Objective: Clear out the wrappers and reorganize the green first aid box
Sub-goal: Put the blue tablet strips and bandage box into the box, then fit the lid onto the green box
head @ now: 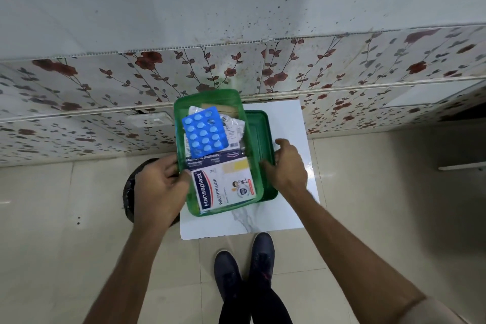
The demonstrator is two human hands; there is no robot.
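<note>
The green first aid box (210,97) is held above a small white marble-top table (284,123). My left hand (157,187) grips its left rim near the front corner. My right hand (286,163) rests on the green lid (260,134), which lies partly under the box at its right. Inside the box lie a blue blister pack of tablets (204,131), a white Hansaplast plaster pack (223,188), a dark dressings pack (210,160) and crumpled silver wrappers (231,121) toward the back.
A black-lined bin (130,192) stands on the tiled floor left of the table, mostly hidden by my left hand. A floral-tiled wall (105,92) runs right behind the table. My two dark shoes (244,268) stand at the table's front edge.
</note>
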